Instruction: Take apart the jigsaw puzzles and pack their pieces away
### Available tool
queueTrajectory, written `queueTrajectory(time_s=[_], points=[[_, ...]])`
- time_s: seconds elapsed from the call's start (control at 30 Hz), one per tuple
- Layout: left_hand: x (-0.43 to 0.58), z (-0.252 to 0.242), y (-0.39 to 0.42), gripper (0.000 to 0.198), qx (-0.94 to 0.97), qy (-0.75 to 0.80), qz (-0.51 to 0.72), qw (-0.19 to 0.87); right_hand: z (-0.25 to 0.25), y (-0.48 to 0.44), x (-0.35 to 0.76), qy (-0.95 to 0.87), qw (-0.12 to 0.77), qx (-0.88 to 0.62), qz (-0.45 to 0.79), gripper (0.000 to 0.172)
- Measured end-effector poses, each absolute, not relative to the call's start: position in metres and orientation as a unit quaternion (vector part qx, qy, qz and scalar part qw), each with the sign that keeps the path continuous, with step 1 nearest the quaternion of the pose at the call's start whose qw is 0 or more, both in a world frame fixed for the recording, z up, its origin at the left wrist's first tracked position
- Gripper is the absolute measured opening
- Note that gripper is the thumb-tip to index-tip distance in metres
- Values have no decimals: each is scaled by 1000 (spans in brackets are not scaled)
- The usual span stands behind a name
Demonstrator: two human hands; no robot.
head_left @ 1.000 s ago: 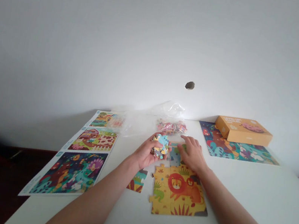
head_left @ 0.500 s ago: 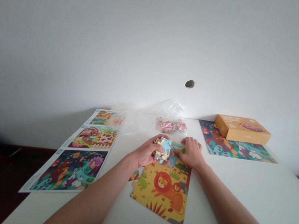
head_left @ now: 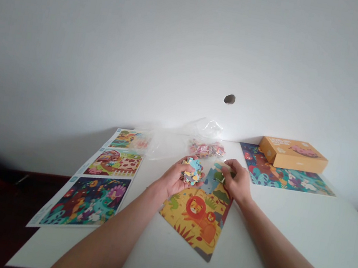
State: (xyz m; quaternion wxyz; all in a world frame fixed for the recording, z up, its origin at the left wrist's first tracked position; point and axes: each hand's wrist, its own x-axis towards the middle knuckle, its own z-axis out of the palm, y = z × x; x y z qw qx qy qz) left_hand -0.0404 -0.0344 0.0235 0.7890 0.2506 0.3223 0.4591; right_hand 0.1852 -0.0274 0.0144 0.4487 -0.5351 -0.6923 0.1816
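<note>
My left hand (head_left: 173, 179) is closed around a small stack of puzzle pieces (head_left: 194, 169), with pale blue and yellow printing on the top one. Under and beside it lies a partly joined jigsaw puzzle (head_left: 200, 222), showing a red-maned lion, a smaller lion and a green lizard on yellow. At the puzzle's far end, my right hand (head_left: 237, 182) pinches a blue and green puzzle piece (head_left: 219, 167) between thumb and fingers. Whether that piece touches the joined part is hard to tell. A grey-blue animal shape on the puzzle shows between the hands.
Behind the hands lies a clear plastic bag (head_left: 207, 148) of pinkish pieces, near the wall. A picture sheet (head_left: 84, 205) with three scenes is on the left. At the back right, an orange box (head_left: 294, 155) rests on a dark forest picture (head_left: 295, 178).
My right hand has gone from lying over the puzzle's far end to pinching a piece there, slightly raised. The joined puzzle has turned a little, its near corner shifting left.
</note>
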Motion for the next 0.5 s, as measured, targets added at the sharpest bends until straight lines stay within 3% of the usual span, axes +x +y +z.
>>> queueTrajectory(time_s=[0.27, 0.5], points=[[-35, 24, -38, 51, 312, 308, 444, 782, 17, -32, 182, -704, 461, -489, 229, 29], [-24, 31, -49, 51, 349, 270, 425, 790, 21, -41, 162, -780, 400, -400, 268, 29]])
